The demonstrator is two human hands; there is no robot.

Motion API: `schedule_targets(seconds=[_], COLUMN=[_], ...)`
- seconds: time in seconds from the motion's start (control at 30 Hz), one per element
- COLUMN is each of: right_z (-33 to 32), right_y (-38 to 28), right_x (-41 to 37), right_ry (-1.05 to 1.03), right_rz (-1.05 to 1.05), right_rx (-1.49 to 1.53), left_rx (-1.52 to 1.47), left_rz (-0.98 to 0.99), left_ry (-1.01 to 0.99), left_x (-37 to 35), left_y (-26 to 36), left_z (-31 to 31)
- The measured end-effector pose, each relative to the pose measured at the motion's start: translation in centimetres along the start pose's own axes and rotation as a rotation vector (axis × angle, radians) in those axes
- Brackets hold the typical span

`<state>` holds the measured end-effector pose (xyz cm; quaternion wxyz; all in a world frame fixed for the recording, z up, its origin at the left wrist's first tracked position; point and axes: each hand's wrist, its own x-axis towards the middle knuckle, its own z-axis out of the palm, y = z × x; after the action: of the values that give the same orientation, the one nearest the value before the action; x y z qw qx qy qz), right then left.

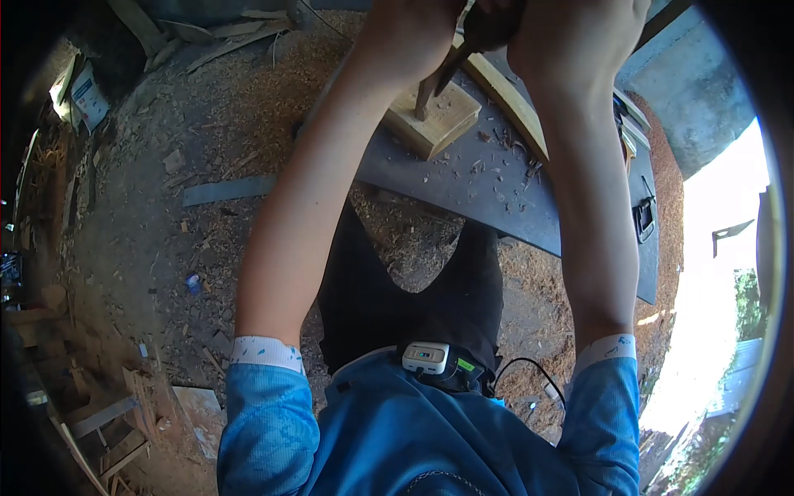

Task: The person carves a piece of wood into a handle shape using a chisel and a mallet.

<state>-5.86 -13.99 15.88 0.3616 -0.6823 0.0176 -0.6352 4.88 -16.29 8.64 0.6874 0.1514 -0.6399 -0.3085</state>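
Both arms reach up to the top edge of the head view. My left hand (418, 37) is at the top centre, its fingers cut off by the frame. My right hand (575, 37) is beside it, its fingers also out of sight. Between them is a dark tool (490, 31), partly hidden; what grips it cannot be made out. Two narrow pointed parts reach down from it over a thick wooden block (451, 124), one tip at the block's top face. A long wooden strip (509, 99) lies right of the block on the dark table (463, 186).
Wood shavings (504, 140) lie scattered on the table. A black clamp (644, 219) is at its right edge. Scrap boards (236, 37) lie on the littered ground at upper left. A grey strip (227, 191) lies left of the table. A concrete wall (695, 99) stands at right.
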Motion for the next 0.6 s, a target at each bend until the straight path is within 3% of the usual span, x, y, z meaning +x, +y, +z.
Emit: schedule_targets(seconds=[0.1, 0.13, 0.23, 0.37, 0.4, 0.43, 0.5, 0.53, 0.6], right_z=[-0.5, -0.7, 0.1, -1.2, -0.7, 0.1, -0.2, -0.5, -0.7], right_y=[-1.4, -2.8, -0.3, 1.2, -1.2, -1.7, -0.4, -0.2, -0.7], right_x=[0.8, 0.9, -0.7, -0.8, -0.9, -1.0, -1.3, -1.0, -1.0], right_ry=[0.157, 0.005, 0.048, 0.088, 0.088, 0.124, 0.145, 0.102, 0.118], right_rz=[-0.191, -0.223, -0.154, -0.079, 0.073, -0.045, 0.087, 0.051, 0.089], right_rx=[0.201, 0.133, -0.163, 0.012, 0.251, 0.165, 0.078, 0.082, 0.184], left_rx=[0.17, 0.369, 0.295, 0.122, 0.391, 0.344, 0.241, 0.202, 0.172], left_rz=[0.24, 0.266, -0.045, 0.022, 0.205, 0.151, 0.08, -0.047, -0.02], left_ry=[-0.01, -0.006, 0.022, 0.024, 0.01, 0.024, 0.034, 0.002, 0.001], left_x=[1.2, 1.1, 0.0, 0.4, 1.2, 0.6, 0.8, -0.1, 0.5], left_y=[-1.2, -0.9, 0.8, 0.1, -0.4, -1.2, 0.3, 1.9, 1.1], left_z=[-0.7, -1.6, -1.1, -0.1, -1.2, -1.7, -0.8, -0.2, -0.1])
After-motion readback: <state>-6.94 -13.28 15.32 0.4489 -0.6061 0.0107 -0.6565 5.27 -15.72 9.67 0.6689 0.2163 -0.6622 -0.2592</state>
